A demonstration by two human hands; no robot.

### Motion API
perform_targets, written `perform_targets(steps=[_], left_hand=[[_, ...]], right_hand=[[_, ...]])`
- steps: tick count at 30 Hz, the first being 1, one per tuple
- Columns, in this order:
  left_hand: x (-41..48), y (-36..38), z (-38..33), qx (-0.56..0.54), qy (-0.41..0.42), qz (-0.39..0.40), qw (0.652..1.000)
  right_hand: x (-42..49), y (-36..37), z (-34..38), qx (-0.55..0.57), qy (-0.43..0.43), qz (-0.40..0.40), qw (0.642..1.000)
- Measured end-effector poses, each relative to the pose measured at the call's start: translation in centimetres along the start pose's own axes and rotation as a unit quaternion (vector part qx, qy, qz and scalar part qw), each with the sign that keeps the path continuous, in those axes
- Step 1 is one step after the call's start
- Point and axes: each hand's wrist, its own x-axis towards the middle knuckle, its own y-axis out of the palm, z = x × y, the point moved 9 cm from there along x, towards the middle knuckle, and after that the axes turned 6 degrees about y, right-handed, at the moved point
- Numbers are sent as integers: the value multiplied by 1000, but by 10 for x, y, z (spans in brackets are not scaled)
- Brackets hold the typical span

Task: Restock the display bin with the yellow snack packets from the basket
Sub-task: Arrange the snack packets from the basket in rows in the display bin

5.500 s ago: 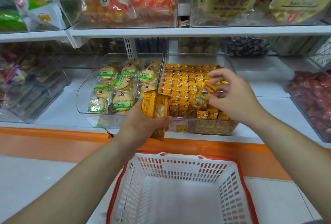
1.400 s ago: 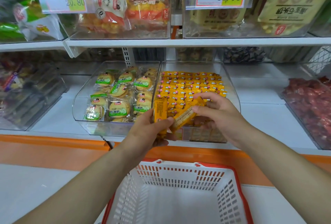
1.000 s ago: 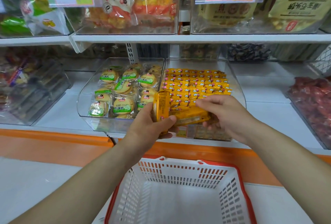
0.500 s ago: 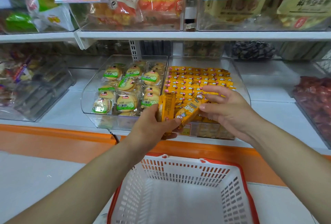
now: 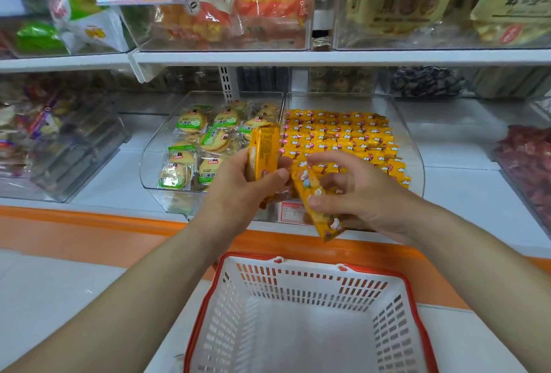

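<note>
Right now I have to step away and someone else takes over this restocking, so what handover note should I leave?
Left hand: grips a stack of yellow packets, held upright in front of the bins.
Right hand: pinches a single packet, tilted, at the display bin's front edge.
Done: rows of yellow packets nearly fill the bin; the basket shows none in its visible part.
Left: set the single packet and the stack into the bin.

White shelf (image 5: 113, 184) with clear display bin (image 5: 413, 149) beside clear cookie bin (image 5: 148, 170)
</note>
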Motion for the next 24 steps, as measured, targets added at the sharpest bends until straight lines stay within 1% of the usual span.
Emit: perform_targets(steps=[1,2,5,7,8,11,13,14,15,16,18,19,20,22,24], left_hand=[[1,-3,-1,19,3,3,1000],[2,-7,1,34,-1,4,999],[1,-14,11,42,-40,10,998],[-1,-14,17,41,-64,18,997],[-1,-14,19,44,-70,22,996],[1,-16,22,79,-58,22,995],[2,-20,23,95,-48,12,994],[3,-21,23,92,-48,7,995],[3,-22,25,87,-52,2,995],[4,-24,27,83,-58,-4,995],[4,-27,30,70,-71,-14,995],[5,-27,31,55,-79,-18,995],[5,-28,33,34,-89,-23,995],[4,-28,36,-25,-113,-36,993],[4,-27,38,-73,-133,-47,987]], right_hand=[[1,-6,4,14,-21,-26,999],[2,-19,9,23,-47,-80,995],[-3,-59,18,53,-105,-258,959],[-4,-73,16,41,-110,-326,938],[-2,-74,16,16,-113,-338,934],[8,-61,20,-85,-132,-324,933],[12,-49,25,-193,-136,-309,921],[13,-43,28,-258,-138,-298,909],[14,-35,31,-330,-145,-288,887],[15,-27,32,-403,-155,-280,857],[16,-13,32,-505,-166,-270,803],[18,-10,30,-529,-163,-267,788],[20,-8,27,-542,-157,-265,782],[22,-11,21,-547,-141,-263,782],[23,-17,17,-537,-130,-264,791]])
